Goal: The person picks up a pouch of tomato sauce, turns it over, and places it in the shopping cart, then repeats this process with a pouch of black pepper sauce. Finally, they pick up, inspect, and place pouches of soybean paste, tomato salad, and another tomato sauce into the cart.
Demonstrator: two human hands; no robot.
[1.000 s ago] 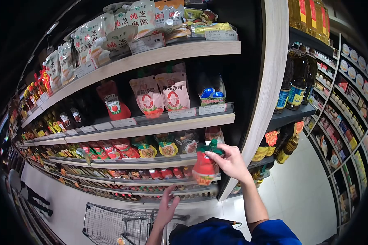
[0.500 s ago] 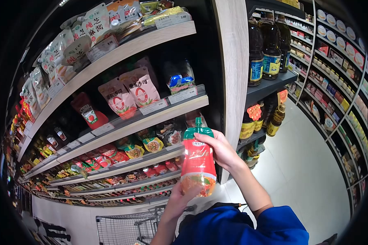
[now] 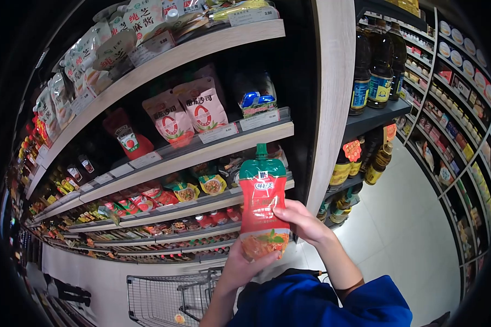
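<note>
While both hands grasp it, a red sauce pouch (image 3: 263, 204) with a green spout cap stands upright in front of the wooden shelves (image 3: 213, 147). Fingers of the right hand (image 3: 303, 220) wrap around the pouch's right edge near its middle; the left hand (image 3: 240, 267) cups its lower end from below, thumb across the printed front. Just behind the pouch, a shelf carries small sauce packets (image 3: 199, 188); above the pouch, pink-and-white pouches (image 3: 188, 114) lean on the next shelf beside a dark red one. To the right of the pouch, past a pale wooden upright (image 3: 333, 103), dark shelves hold oil bottles (image 3: 379, 65). Below the pouch a wire cart (image 3: 166, 297) stands on a pale floor (image 3: 403, 240)
</note>
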